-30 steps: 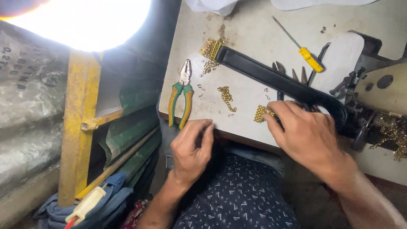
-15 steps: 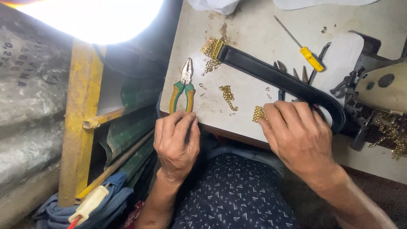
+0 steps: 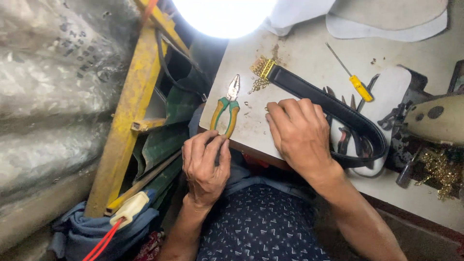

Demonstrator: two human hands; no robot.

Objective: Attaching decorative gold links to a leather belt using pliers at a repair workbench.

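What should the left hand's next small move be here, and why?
Probably reach forward to grasp the pliers: the left hand sits empty at the table edge just below their green-and-orange handles, while the right hand presses flat beside the black belt.

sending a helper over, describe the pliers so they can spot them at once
Start at the pale worktable under the bright lamp and go to its near left corner. The pliers lie there, steel nose pointing away, just beyond the left hand. Their green and orange handles set them apart from the slim yellow-handled screwdriver further right.
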